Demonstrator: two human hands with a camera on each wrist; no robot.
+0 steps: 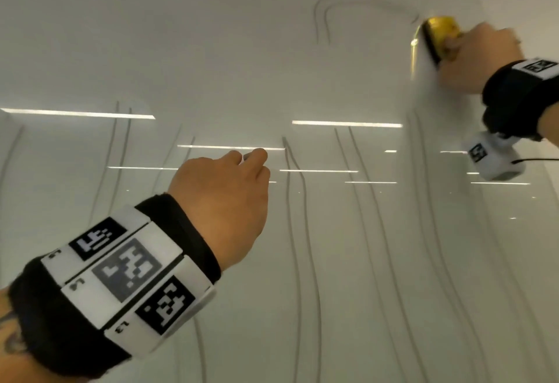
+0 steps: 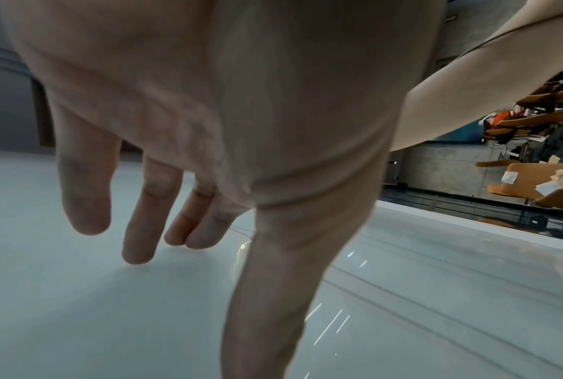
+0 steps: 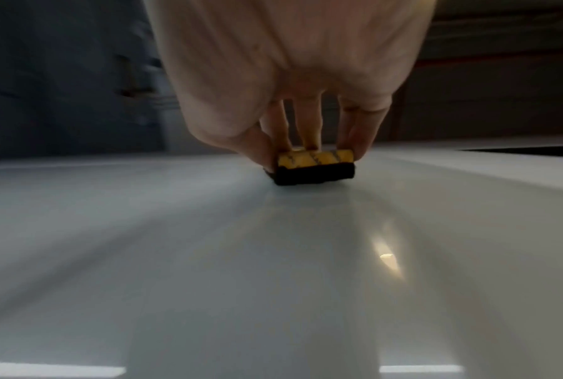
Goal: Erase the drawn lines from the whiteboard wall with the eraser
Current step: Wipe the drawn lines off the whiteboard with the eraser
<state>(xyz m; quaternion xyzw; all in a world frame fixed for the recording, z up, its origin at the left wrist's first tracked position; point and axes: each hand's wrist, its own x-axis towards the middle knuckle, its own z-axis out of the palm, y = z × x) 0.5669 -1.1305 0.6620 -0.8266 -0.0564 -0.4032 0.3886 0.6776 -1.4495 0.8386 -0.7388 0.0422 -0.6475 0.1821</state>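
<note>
the right hand (image 1: pixel 478 55) fingers (image 3: pixel 358 133) pinch the eraser (image 1: pixel 440 36), flat on the board (image 1: pixel 211 49) near its top right corner. left hand (image 1: pixel 223 201) relaxed, empty. a hurried sweep could skip the lines (image 1: pixel 363 170) below the eraser.

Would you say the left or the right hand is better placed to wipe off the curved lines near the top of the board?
Right. The right hand already grips the eraser against the whiteboard beside those lines; the left hand is empty and lower.

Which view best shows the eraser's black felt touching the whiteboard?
Right wrist: the eraser sits centred, black felt flat on the whiteboard, pinched by the right hand. The head view shows it blurred and edge-on; the left wrist view misses it.
</note>
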